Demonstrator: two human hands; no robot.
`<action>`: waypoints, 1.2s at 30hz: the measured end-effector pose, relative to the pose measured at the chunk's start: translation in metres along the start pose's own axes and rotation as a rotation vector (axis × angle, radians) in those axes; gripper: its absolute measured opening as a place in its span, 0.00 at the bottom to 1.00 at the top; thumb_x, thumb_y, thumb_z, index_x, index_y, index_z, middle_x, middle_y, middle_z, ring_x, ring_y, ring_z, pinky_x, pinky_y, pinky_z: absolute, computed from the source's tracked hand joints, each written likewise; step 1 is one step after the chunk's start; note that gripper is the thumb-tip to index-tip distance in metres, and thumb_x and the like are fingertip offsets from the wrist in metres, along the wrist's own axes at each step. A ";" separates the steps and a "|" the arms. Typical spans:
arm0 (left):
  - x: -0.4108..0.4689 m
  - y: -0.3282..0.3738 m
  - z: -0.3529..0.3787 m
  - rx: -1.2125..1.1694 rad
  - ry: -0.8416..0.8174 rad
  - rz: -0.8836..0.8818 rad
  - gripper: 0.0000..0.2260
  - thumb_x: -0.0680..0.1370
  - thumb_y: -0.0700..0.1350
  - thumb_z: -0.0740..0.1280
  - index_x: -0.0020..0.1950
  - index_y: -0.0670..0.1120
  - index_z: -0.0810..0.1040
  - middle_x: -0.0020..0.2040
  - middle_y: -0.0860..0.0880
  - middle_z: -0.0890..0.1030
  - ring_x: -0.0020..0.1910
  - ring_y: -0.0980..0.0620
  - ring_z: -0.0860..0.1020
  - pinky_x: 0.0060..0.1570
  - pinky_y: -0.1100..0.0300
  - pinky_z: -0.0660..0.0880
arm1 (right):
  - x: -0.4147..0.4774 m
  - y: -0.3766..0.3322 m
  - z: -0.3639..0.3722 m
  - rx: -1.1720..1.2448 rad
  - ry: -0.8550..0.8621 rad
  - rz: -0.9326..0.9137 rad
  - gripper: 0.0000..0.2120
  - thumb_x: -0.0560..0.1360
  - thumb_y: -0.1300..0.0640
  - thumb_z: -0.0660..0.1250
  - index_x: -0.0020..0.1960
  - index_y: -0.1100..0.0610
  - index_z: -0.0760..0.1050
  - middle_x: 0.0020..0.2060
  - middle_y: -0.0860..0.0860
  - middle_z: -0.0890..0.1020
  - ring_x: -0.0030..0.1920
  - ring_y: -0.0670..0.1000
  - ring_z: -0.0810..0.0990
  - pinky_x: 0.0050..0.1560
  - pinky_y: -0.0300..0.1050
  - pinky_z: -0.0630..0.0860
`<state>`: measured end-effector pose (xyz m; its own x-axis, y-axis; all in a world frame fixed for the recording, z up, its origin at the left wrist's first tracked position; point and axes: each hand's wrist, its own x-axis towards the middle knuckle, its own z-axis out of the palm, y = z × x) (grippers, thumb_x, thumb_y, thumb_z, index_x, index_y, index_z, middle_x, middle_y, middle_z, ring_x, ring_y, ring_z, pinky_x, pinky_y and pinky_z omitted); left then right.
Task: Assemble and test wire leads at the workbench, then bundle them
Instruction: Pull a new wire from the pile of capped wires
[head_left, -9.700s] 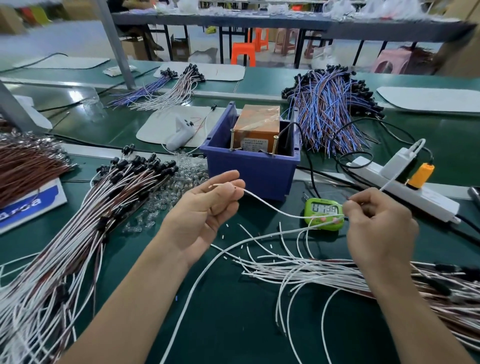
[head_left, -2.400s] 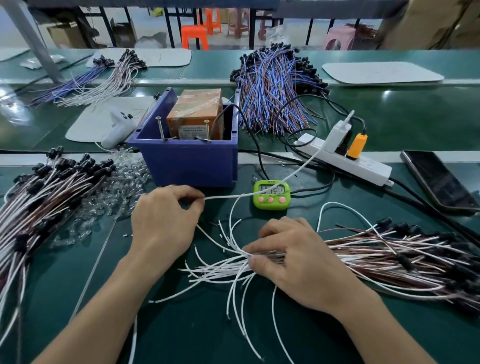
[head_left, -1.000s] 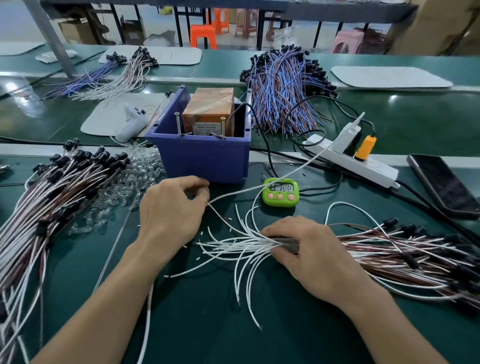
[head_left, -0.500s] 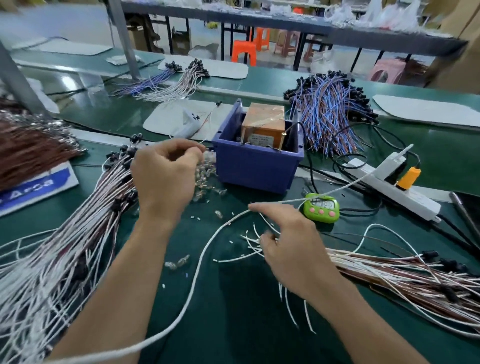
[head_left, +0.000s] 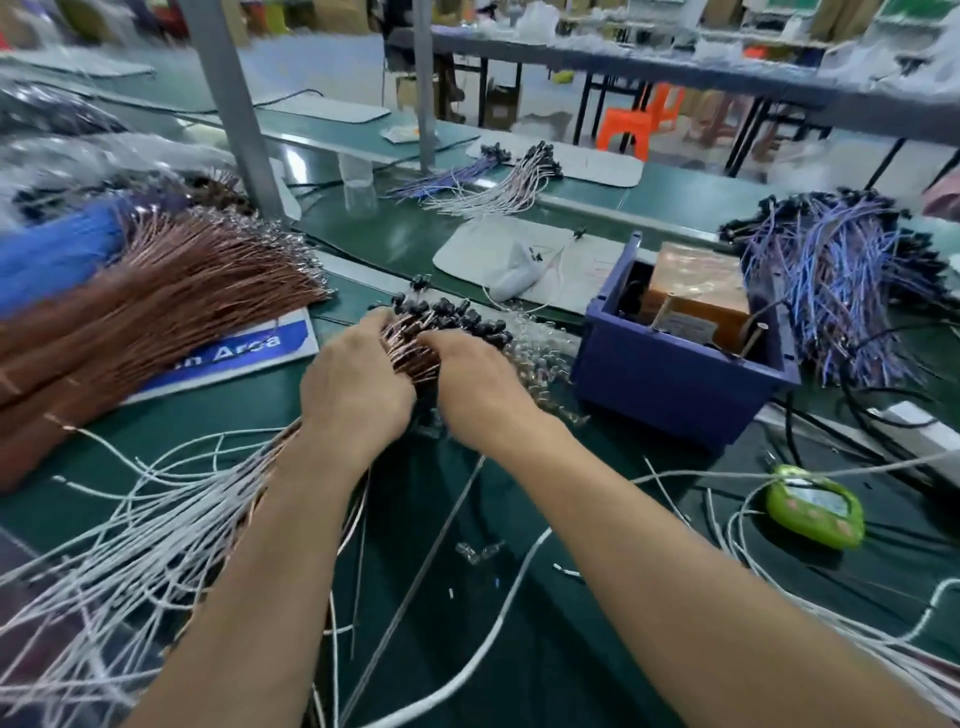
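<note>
A long bundle of brown and white wire leads (head_left: 410, 345) with black caps at the far end lies on the green bench. Its white tails (head_left: 130, 561) fan out toward the lower left. My left hand (head_left: 353, 384) grips the bundle from the left, just behind the black caps. From the right, my right hand (head_left: 478, 384) closes around the same bundle, so both hands meet on it. A loose white wire (head_left: 498, 623) trails across the bench below my forearms.
A blue bin (head_left: 670, 384) with an orange-brown box inside stands right of my hands. A green timer (head_left: 813, 506) lies at the right. Brown wire stock (head_left: 145, 301) fills the left, blue-purple leads (head_left: 831, 275) the far right. A grey post (head_left: 234, 104) rises behind.
My view swung left. My right hand left the white leads on the right and joined the left hand on the black-capped bundle.
</note>
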<state>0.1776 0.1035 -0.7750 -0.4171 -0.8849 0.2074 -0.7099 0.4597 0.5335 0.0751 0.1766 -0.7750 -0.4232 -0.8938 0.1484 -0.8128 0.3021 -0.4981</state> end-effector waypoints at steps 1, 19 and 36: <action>0.000 -0.002 0.004 -0.025 0.031 0.000 0.25 0.73 0.39 0.70 0.68 0.55 0.78 0.55 0.45 0.84 0.55 0.40 0.81 0.55 0.50 0.77 | 0.008 0.000 0.003 -0.029 0.009 -0.015 0.21 0.75 0.69 0.60 0.63 0.54 0.78 0.57 0.55 0.81 0.58 0.57 0.78 0.57 0.49 0.73; -0.013 -0.002 0.013 -0.137 0.421 0.164 0.06 0.78 0.43 0.73 0.53 0.46 0.87 0.49 0.47 0.87 0.51 0.45 0.81 0.58 0.49 0.70 | 0.025 -0.007 -0.026 -0.006 0.159 0.007 0.09 0.75 0.62 0.67 0.42 0.49 0.81 0.42 0.53 0.85 0.46 0.57 0.82 0.50 0.51 0.78; -0.013 0.000 0.008 -0.244 0.357 0.263 0.10 0.82 0.41 0.66 0.59 0.46 0.86 0.52 0.46 0.87 0.47 0.43 0.82 0.54 0.48 0.76 | -0.019 -0.001 -0.053 0.173 0.195 -0.053 0.06 0.81 0.55 0.66 0.48 0.50 0.81 0.30 0.47 0.79 0.30 0.48 0.74 0.34 0.46 0.70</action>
<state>0.1787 0.1155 -0.7844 -0.3135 -0.7314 0.6056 -0.4353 0.6775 0.5929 0.0629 0.2108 -0.7322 -0.4648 -0.8208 0.3319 -0.7623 0.1803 -0.6216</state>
